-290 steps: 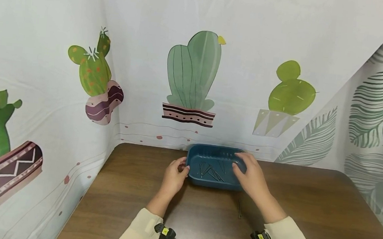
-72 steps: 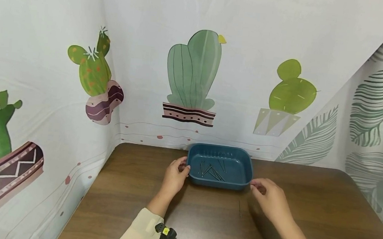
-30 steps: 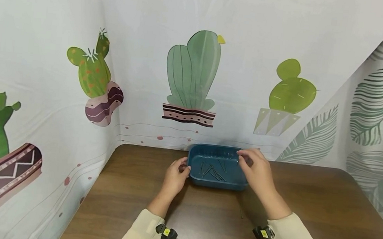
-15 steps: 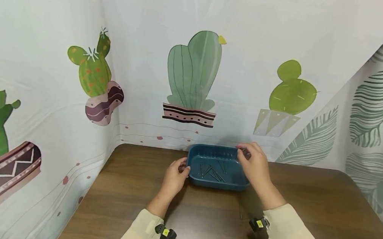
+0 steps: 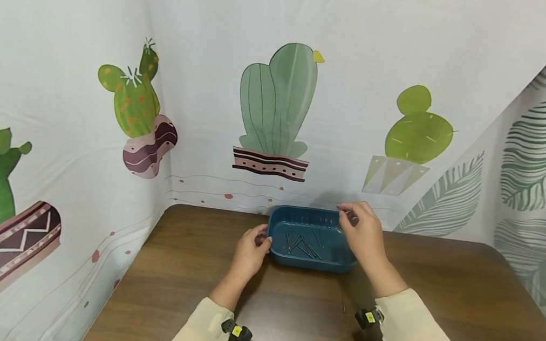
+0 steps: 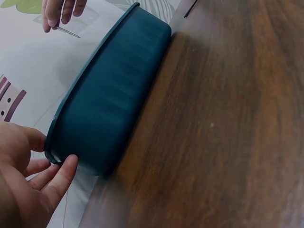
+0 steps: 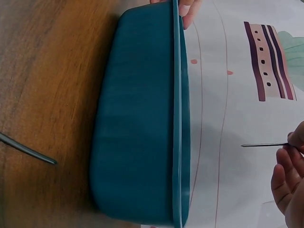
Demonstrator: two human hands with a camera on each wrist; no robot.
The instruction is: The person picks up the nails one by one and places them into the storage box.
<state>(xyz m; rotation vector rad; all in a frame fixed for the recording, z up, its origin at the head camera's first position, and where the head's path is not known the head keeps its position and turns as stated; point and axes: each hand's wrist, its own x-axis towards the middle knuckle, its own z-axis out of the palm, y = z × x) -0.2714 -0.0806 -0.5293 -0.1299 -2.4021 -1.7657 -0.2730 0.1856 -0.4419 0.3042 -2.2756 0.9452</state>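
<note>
A blue rectangular plastic tray [image 5: 311, 264] stands at the back of the table, with several thin dark nails [image 5: 306, 247] lying loose inside. My left hand [image 5: 248, 252] grips its left end, thumb and fingers at the rim in the left wrist view. Above the tray's right end, my right hand [image 5: 365, 235] pinches a nail [image 7: 263, 145] between thumb and fingertips. That nail's pointed end sticks out toward the left, over the tray. Another nail [image 5: 343, 300] lies on the table in front of the tray's right corner, seen large in the right wrist view.
The brown wooden table [image 5: 186, 271] meets a white cloth backdrop [image 5: 203, 78] printed with cacti, close behind the tray. A leaf-patterned cloth [image 5: 542, 178] hangs at the right. Each wrist wears a small black camera on a strap.
Two nails lay on the table at first; one lies there now. My right hand rose from beside the tray's front right corner to above its right end. The left hand stays put.
</note>
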